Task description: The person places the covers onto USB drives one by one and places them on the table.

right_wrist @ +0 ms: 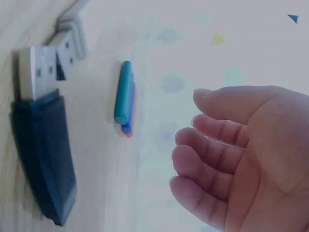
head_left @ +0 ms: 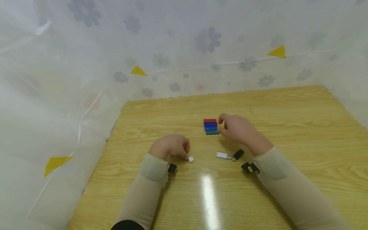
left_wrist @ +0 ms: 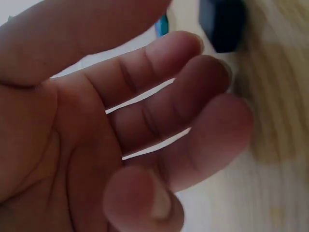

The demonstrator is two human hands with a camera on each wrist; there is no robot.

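Observation:
My left hand point(head_left: 172, 146) is low over the table, its fingers loosely bent, and a small white square piece point(head_left: 191, 159) lies by its fingertips. In the left wrist view nothing shows between the fingers point(left_wrist: 159, 101); a dark block point(left_wrist: 222, 24), too blurred to name, sits past them. Beside a row of small sticks, one red point(head_left: 210, 120), two blue point(head_left: 210, 126) and one teal point(head_left: 212, 132), hovers my right hand point(head_left: 237, 127), holding nothing. Nearer me lie a white USB stick point(head_left: 222, 155) and a black USB stick point(right_wrist: 43, 154), their metal plugs close together.
The wooden table point(head_left: 161, 115) ends at a pale flowered sheet point(head_left: 178, 41) behind and at the left side. Yellow triangles point(head_left: 277, 51) mark the sheet. Each wrist carries a small black camera point(head_left: 172, 168). Glare point(head_left: 210, 201) crosses the front of the table.

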